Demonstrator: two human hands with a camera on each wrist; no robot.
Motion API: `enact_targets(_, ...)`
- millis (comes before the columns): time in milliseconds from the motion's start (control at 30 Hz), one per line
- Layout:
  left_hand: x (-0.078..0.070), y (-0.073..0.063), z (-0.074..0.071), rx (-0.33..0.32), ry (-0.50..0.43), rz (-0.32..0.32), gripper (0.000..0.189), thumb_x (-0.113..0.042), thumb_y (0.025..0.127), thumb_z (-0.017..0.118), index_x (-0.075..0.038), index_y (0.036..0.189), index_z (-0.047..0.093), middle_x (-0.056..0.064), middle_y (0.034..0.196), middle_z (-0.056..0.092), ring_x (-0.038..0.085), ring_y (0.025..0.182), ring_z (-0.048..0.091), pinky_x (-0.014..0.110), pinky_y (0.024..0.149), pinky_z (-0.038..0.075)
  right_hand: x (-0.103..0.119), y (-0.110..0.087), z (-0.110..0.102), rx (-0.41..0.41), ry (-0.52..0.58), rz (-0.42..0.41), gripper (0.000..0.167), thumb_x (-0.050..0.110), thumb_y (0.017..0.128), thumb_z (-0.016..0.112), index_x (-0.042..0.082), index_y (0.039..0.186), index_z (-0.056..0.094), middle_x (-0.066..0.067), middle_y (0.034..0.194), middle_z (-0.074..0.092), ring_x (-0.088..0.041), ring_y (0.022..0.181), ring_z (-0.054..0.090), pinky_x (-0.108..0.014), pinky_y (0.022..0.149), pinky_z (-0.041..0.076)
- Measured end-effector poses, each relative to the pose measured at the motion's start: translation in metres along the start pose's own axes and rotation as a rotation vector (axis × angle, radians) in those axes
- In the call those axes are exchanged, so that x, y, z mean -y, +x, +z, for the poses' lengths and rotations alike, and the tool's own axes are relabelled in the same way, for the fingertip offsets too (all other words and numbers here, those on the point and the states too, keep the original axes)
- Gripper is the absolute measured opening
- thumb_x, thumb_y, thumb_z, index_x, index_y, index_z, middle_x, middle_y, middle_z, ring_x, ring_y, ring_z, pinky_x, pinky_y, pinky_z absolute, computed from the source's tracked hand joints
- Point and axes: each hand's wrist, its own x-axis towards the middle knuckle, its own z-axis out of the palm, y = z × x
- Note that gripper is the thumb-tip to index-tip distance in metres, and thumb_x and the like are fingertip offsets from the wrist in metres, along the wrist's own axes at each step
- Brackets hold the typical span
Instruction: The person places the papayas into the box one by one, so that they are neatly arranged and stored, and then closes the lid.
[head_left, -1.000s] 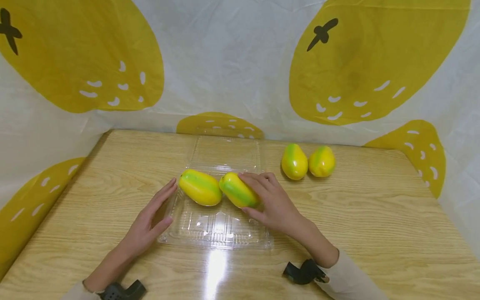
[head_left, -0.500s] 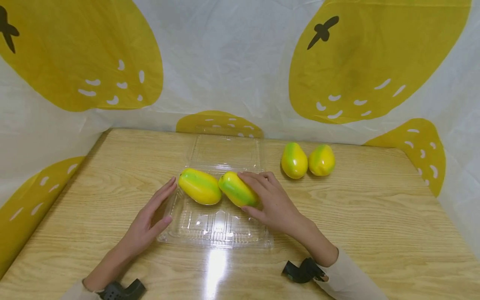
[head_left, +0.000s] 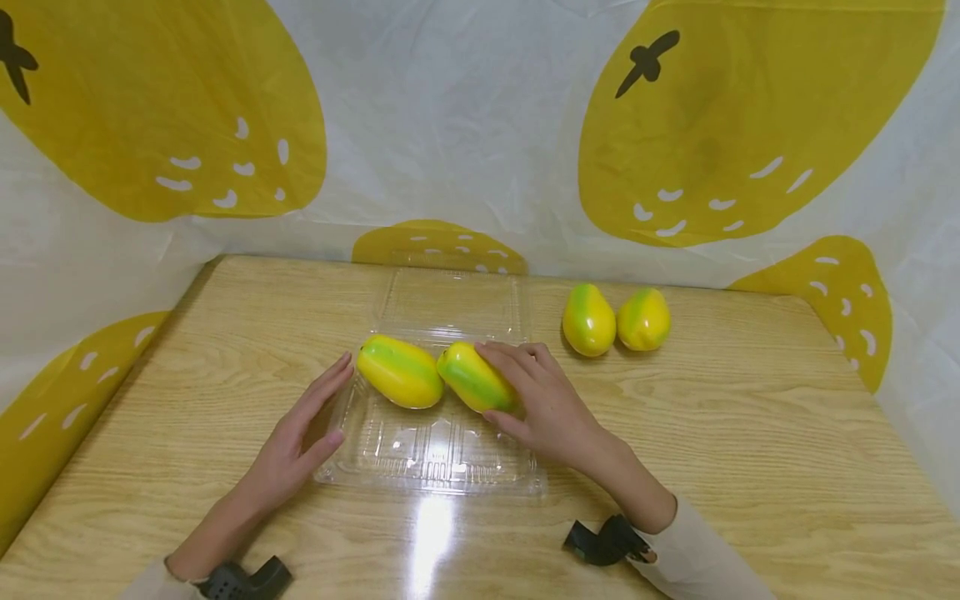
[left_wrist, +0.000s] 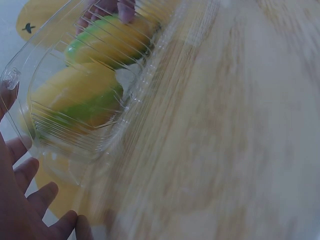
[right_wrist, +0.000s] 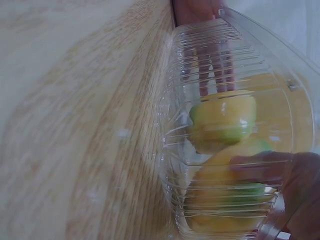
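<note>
My right hand grips a yellow papaya with a green stripe, thumb on the near side and fingers over its top. That papaya is inside a clear plastic clamshell box, tilted against a second papaya on its left. Through the box's ribbed wall, the right wrist view shows the right thumb lying along the held papaya. My left hand is at the box's left side, its fingers extended and spread, and it holds nothing. The left wrist view shows its fingers close to the clear wall.
Behind the fruit, the box's hinged lid lies folded back toward the cloth wall. Two more papayas stand side by side on the wooden table, to the back right. A lemon-print cloth hangs around the table's far and side edges.
Both hands and the papayas keep their places. The whole head view has only shifted very slightly.
</note>
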Motion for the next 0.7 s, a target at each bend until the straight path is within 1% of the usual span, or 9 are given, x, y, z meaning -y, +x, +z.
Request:
enact_targets(133,0.0005,0.0001,-0.0002,-0.001,-0.005,0.000,0.061,-0.007,0.092,0.059,0.001,0.146,0.033,0.019,0.154,0.023,0.036,0.142,0.019,0.027,0.115,0.014,0.0005,-0.0002,-0.0003,0.005,0.007,0.004,0.078,0.026,0.079,0.079,0.016,0.146,0.040,-0.003,0.142,0.046,-0.023,0.110,0.042,-0.039,0.092,0.039)
enact_targets(400,0.0022,-0.0003,0.0003,0.001,-0.012,0.002,0.064,-0.003,0.089,0.059,0.001,0.147,0.033,0.018,0.154,0.023,0.034,0.142,0.019,0.027,0.115,0.014,0.0018,-0.0014,-0.0009,0.002,0.016,0.004,0.079,0.025,0.079,0.079,0.016,0.146,0.039,-0.002,0.142,0.045,-0.022,0.111,0.041,-0.039,0.092,0.039)
enact_targets(700,0.0028,-0.0001,0.0006,-0.003,-0.004,0.007,0.061,-0.008,0.091,0.058,0.001,0.147,0.033,0.019,0.154,0.023,0.035,0.142,0.019,0.028,0.115,0.014,0.0021,-0.0012,-0.0017,0.016,0.021,0.003,0.079,0.025,0.080,0.079,0.015,0.147,0.037,-0.002,0.143,0.043,-0.023,0.113,0.041,-0.041,0.093,0.039)
